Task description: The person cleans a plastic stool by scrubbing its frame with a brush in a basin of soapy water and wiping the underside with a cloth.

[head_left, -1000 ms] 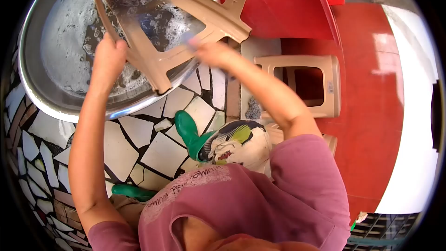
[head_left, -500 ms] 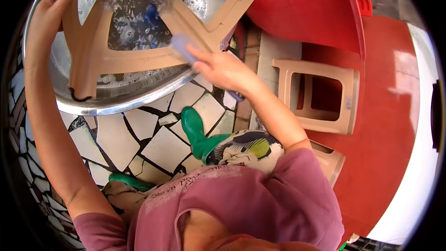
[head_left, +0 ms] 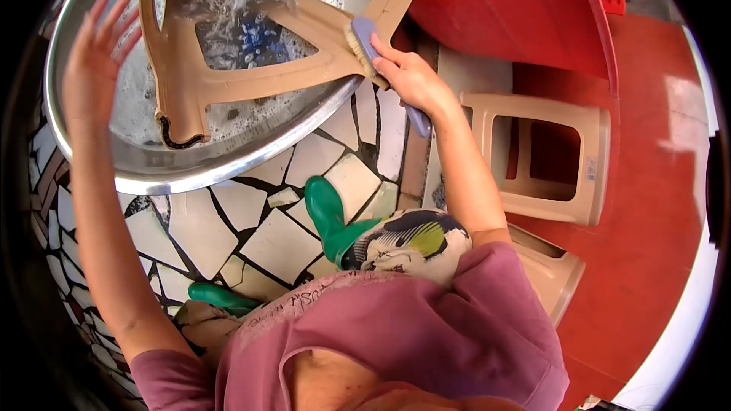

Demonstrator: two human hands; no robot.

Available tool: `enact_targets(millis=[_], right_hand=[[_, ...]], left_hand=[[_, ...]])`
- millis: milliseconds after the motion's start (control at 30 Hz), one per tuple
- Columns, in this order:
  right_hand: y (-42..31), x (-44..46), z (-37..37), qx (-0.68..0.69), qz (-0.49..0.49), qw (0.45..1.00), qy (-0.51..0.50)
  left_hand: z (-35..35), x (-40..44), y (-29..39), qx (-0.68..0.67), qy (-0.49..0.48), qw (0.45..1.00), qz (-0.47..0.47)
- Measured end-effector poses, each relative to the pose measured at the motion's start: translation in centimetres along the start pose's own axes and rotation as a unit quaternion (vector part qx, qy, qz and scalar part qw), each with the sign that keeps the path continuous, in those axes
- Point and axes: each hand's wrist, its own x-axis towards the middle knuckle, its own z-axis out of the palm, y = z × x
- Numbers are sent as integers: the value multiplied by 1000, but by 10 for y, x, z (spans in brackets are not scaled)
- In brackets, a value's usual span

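A tan plastic stool [head_left: 266, 84] lies tilted in a large metal basin [head_left: 228, 170] of sudsy water, its legs toward me. My right hand [head_left: 411, 80] is closed round a purple scrubbing brush [head_left: 365, 36], whose pale bristles touch the stool's frame near a leg end at the basin's right rim. Beside the stool, over the basin's left side, my left hand [head_left: 97, 65] is raised with its fingers spread and nothing in it. Something blue [head_left: 259, 39] shows in the water beneath the stool.
To the right, a tan stool [head_left: 598, 160] lies on its side on the red floor [head_left: 647, 228], with another [head_left: 552, 274] nearer me. A large red plastic object [head_left: 518, 15] stands behind them. Green boots [head_left: 326, 209] are on the broken-tile floor [head_left: 282, 247].
My left hand has let go of the stool and opened. The brush has moved right along the stool's frame to the leg end, still in my right hand.
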Motion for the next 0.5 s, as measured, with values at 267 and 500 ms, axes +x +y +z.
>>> enact_targets(millis=[267, 500], right_hand=[[8, 11, 3, 11, 0, 1000, -6], [7, 5, 15, -4, -86, 996, 11]], left_hand=[[83, -105, -53, 157, -386, 877, -239], [163, -111, -76, -272, 4, 928, -254]])
